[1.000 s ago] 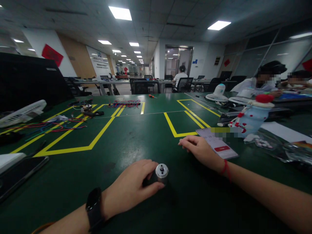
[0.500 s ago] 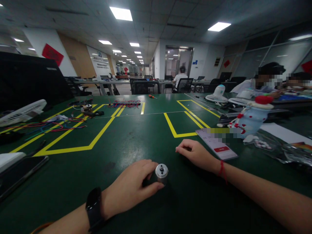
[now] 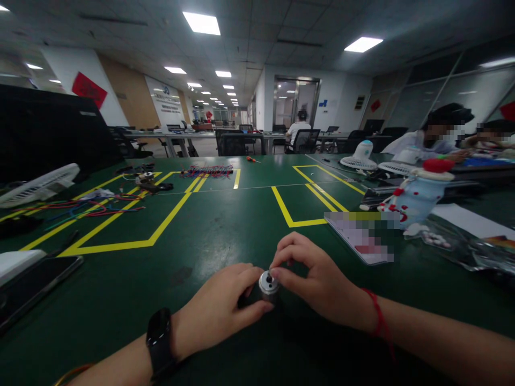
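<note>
A small cylindrical metal motor (image 3: 269, 284) stands upright on the green table, its round silver top with dark holes facing up. My left hand (image 3: 225, 300), with a dark watch on the wrist, grips the motor's side between thumb and fingers. Over the motor's top edge, my right hand (image 3: 309, 276) is closed in a pinch, thumb and index fingertip touching at the centre of the top. What sits between those fingertips is too small and covered to make out.
A phone (image 3: 358, 241) lies beyond my right hand, near a blue bottle with a red lid (image 3: 422, 193). Cables (image 3: 96, 206) and a dark phone (image 3: 40, 289) are at left. A screwdriver (image 3: 252, 159) lies far back. Yellow tape (image 3: 112, 247) marks the table. People sit at right.
My right hand has moved left from beside the phone to the motor's top and pinches there. My left hand keeps its grip on the motor.
</note>
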Demonstrator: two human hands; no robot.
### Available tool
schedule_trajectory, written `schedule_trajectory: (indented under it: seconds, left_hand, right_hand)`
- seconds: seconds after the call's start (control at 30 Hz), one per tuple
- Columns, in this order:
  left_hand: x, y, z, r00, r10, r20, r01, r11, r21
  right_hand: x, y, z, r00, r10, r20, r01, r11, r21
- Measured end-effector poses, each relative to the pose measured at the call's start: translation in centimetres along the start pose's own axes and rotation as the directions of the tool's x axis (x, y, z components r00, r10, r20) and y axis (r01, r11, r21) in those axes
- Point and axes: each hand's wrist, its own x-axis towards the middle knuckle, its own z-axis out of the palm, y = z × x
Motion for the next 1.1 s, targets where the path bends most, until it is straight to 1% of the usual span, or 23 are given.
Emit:
schedule_trajectory:
  seconds: [0.07,0.1,0.17,0.2,0.27,0.33,0.4,0.47,0.53,0.6,0.63,0.67,0.7,0.73,0.77,0.83,0.9,1.0,1.1]
  left_hand:
    - [0.0,0.1,-0.1,1.000,-0.003,0.001,0.003,1.000,0.001]
    - [0.0,0.1,-0.2,1.000,-0.006,0.002,0.006,1.000,0.001]
    - [0.0,0.1,-0.2,1.000,-0.011,0.008,0.011,1.000,0.000]
    - [0.0,0.1,-0.2,1.000,-0.013,0.010,0.013,1.000,-0.001]
    - [-0.1,0.0,-0.2,1.000,-0.016,0.011,0.017,1.000,-0.003]
    - [-0.1,-0.1,-0.2,1.000,-0.018,0.009,0.018,1.000,-0.003]
    - [-0.1,-0.2,-0.1,1.000,-0.022,0.012,0.022,1.000,-0.003]
    - [0.0,-0.3,-0.1,1.000,-0.021,0.015,0.021,1.000,-0.004]
    - [0.0,-0.2,-0.1,1.000,-0.019,0.018,0.019,1.000,-0.008]
    - [0.0,-0.1,-0.2,1.000,-0.015,0.018,0.015,1.000,-0.013]
    - [0.0,-0.1,-0.3,1.000,-0.016,0.021,0.016,1.000,-0.016]
    - [0.0,0.0,-0.3,1.000,-0.015,0.023,0.016,1.000,-0.019]
    - [0.0,0.0,-0.4,1.000,-0.016,0.024,0.016,1.000,-0.021]
    - [0.0,0.0,-0.4,1.000,-0.017,0.026,0.018,1.000,-0.023]
    - [0.0,0.0,-0.4,0.999,-0.018,0.028,0.018,1.000,-0.024]
    - [0.0,0.0,-0.3,0.999,-0.017,0.027,0.018,0.999,-0.026]
    - [-0.1,0.0,-0.3,0.999,-0.016,0.028,0.017,0.999,-0.027]
    - [0.0,0.1,-0.3,0.999,-0.018,0.034,0.019,1.000,-0.022]
    - [0.1,0.0,-0.4,0.999,-0.019,0.031,0.020,1.000,-0.020]
  right_hand:
    - [0.0,0.6,-0.6,0.999,0.036,-0.019,-0.036,0.999,0.017]
    - [0.0,0.9,-1.0,0.999,0.048,0.000,-0.048,0.999,0.012]
    - [-0.2,1.7,-1.7,0.992,0.054,0.115,-0.051,0.998,-0.029]
    - [-0.4,2.0,-2.0,0.980,0.054,0.194,-0.043,0.997,-0.063]
    - [-0.7,2.5,-2.5,0.938,0.060,0.340,-0.017,0.991,-0.130]
    - [-1.0,2.7,-2.7,0.907,0.069,0.416,0.003,0.985,-0.170]
    - [-1.1,2.7,-2.7,0.900,0.068,0.431,0.010,0.985,-0.174]
    - [-1.1,2.8,-2.7,0.910,0.052,0.411,0.000,0.992,-0.125]
    - [-0.9,3.1,-2.9,0.938,0.056,0.341,-0.047,0.998,-0.035]
    - [-0.6,4.0,-3.4,0.972,0.127,0.197,-0.138,0.990,0.043]
    - [-0.4,4.6,-3.7,0.976,0.191,0.105,-0.198,0.978,0.065]
    - [-0.2,5.3,-4.0,0.966,0.258,0.015,-0.258,0.963,0.077]
    - [0.0,6.1,-4.3,0.943,0.325,-0.071,-0.319,0.944,0.084]
    - [0.2,6.9,-4.6,0.920,0.369,-0.129,-0.360,0.929,0.087]
    - [0.3,7.7,-4.8,0.904,0.397,-0.161,-0.387,0.918,0.088]
    - [0.5,8.8,-5.0,0.887,0.422,-0.187,-0.414,0.907,0.082]
    - [0.5,9.3,-5.0,0.889,0.422,-0.177,-0.418,0.906,0.063]
    - [0.4,9.0,-4.7,0.911,0.397,-0.115,-0.399,0.917,0.006]
    - [0.2,8.0,-4.6,0.934,0.356,-0.023,-0.357,0.931,-0.074]
